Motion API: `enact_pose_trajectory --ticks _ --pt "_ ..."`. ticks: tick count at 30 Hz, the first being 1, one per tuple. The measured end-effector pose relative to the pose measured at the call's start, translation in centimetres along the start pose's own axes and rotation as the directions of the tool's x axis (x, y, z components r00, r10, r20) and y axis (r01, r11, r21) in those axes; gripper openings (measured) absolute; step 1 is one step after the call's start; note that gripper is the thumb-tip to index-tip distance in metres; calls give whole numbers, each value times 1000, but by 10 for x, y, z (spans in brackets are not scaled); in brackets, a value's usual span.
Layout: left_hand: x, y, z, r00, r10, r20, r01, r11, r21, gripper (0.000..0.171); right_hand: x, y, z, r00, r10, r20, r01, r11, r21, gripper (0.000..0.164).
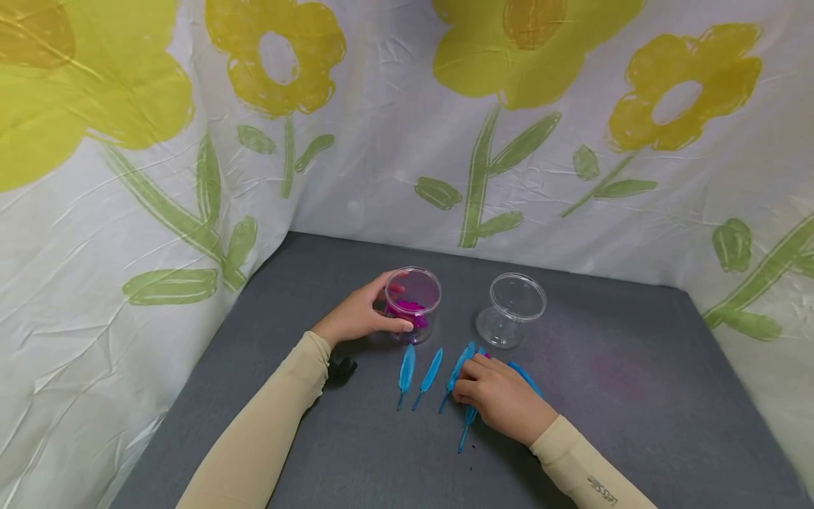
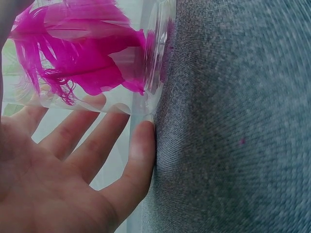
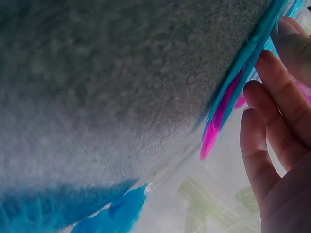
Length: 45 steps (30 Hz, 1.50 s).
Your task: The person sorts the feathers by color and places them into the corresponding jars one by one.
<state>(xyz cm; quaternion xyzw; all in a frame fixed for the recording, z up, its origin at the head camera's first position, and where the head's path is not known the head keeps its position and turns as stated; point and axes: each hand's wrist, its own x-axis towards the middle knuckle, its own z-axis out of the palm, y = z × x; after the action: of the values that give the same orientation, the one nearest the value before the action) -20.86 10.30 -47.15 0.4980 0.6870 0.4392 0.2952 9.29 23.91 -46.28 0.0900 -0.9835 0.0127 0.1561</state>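
My left hand (image 1: pixel 359 314) grips a clear plastic jar (image 1: pixel 434 312) from its left side. Bright magenta feathers (image 2: pixel 85 53) lie inside that jar. Several blue feathers (image 1: pixel 407 367) are laid out on the grey tabletop in front of it. Over the ones farther right is my right hand (image 1: pixel 502 397), fingers bent and tips at the feathers. In the right wrist view its thumb and index finger meet a blue feather (image 3: pixel 252 43); whether they pinch it is unclear. A magenta feather (image 3: pixel 210 138) shows between blue ones there, partly hidden.
A second clear jar (image 1: pixel 509 325) stands upright right of the first, with no feathers visible inside. A small black object (image 1: pixel 342 371) lies beside my left forearm. White cloth (image 1: pixel 375 198) with printed yellow flowers hangs around the grey table (image 1: pixel 356 452).
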Motion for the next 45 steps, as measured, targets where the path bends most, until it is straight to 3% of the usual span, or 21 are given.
enact_pose_trajectory --ticks 20,28,39,45 --pt "4 4 -3 1000 -4 6 4 1000 3 98 4 5 -7 1000 21 18 -22 999 45 14" --pt "3 1 -3 1000 -4 -3 4 1000 16 97 8 3 -7 999 -2 48 0 999 33 16" --pt "2 -2 -3 1000 6 0 -6 1000 9 98 23 -1 -11 990 -66 124 76 995 -72 24" --pt "2 -2 -1 1000 -1 5 1 1000 20 96 24 1 -12 988 -83 131 88 996 -33 26"
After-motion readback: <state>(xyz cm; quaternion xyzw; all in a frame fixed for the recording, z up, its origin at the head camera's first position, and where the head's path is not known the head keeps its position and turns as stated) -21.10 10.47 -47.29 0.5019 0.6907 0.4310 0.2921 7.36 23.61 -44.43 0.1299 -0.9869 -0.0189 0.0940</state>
